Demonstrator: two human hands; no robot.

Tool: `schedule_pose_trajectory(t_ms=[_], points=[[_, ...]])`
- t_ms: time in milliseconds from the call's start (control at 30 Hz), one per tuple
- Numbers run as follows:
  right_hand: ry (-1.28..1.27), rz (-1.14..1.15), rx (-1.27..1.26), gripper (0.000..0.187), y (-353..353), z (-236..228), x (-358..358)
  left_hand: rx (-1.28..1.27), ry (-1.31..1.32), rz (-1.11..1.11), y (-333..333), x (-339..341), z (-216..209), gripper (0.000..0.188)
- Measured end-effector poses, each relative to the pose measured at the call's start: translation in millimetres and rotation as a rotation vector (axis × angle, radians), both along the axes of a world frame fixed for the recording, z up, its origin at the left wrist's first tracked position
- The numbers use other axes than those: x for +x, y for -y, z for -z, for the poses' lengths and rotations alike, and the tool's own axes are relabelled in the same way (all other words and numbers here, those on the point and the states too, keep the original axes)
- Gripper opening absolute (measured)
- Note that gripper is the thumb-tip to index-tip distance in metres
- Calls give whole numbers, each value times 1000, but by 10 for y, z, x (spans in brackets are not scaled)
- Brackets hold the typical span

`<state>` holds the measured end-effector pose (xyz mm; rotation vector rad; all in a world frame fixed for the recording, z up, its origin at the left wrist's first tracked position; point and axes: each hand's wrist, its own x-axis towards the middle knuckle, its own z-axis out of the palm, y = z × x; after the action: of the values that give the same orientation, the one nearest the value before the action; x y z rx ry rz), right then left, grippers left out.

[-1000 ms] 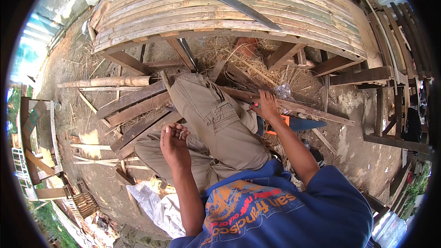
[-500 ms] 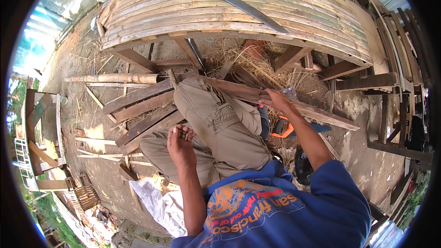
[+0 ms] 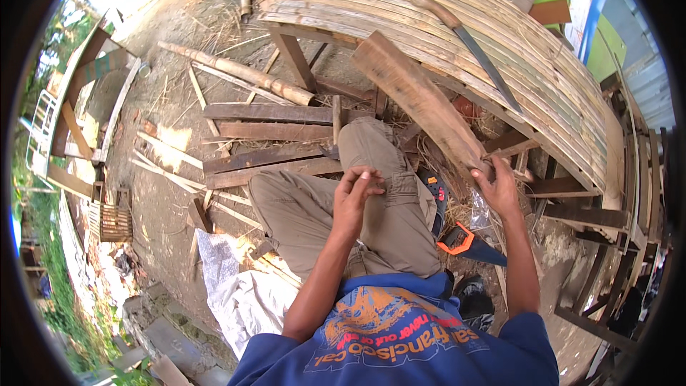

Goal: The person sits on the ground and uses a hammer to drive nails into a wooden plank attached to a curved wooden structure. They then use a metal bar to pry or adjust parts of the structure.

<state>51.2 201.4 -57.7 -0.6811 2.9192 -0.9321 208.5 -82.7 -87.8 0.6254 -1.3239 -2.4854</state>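
Note:
My right hand (image 3: pixel 498 184) is closed round the near end of a brown wooden board (image 3: pixel 421 100). The board slants up and away to the left, its far end beside the edge of a bamboo-slat bench (image 3: pixel 343 3). Above my thigh is my left hand (image 3: pixel 354 196), fingers curled in toward the thumb; anything in them is too small to make out. A machete (image 3: pixel 479 57) with a wooden handle lies on the bench. On the ground right of my legs is a handsaw (image 3: pixel 456 239) with an orange-and-black handle and a dark blue blade.
Several brown planks (image 3: pixel 275 132) lie on the ground left of my legs. Beyond them is a bamboo pole (image 3: pixel 236 71) among thin strips. A white sack (image 3: pixel 250 300) lies by my left side. Wooden framing (image 3: pixel 607 214) stands at the right.
My right hand has raised the board from across my legs, and its far end has swung up toward the bench. The view has turned, and my left hand stays curled.

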Motion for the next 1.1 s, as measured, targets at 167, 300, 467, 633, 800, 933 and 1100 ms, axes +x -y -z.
schedule_pose_trajectory(t_ms=[167, 300, 467, 633, 800, 933, 1100], points=[[-54, -19, -117, 52, 352, -440, 17, -70, -50, -38, 136, 54, -21, 22], [-160, 14, -160, 48, 632, -582, -69, -428, 64, -185, 672, 63, 488, 24], [-191, 59, -123, 47, 783, -505, -104, -1271, 756, 264, 1222, -45, 1677, 51], [-332, 100, -172, 46, 471, -571, -126, -1278, 1071, 740, 958, -213, 2342, 71], [-284, 179, -160, 47, 279, -850, -170, -1116, 900, 863, 1049, -290, 2539, 84], [-348, 206, -190, 48, 167, -909, -141, -1060, 820, 871, 1046, -419, 2588, 80], [-374, 192, -231, 49, 182, -945, -74, -1215, 751, 899, 1109, -395, 2765, 71]])
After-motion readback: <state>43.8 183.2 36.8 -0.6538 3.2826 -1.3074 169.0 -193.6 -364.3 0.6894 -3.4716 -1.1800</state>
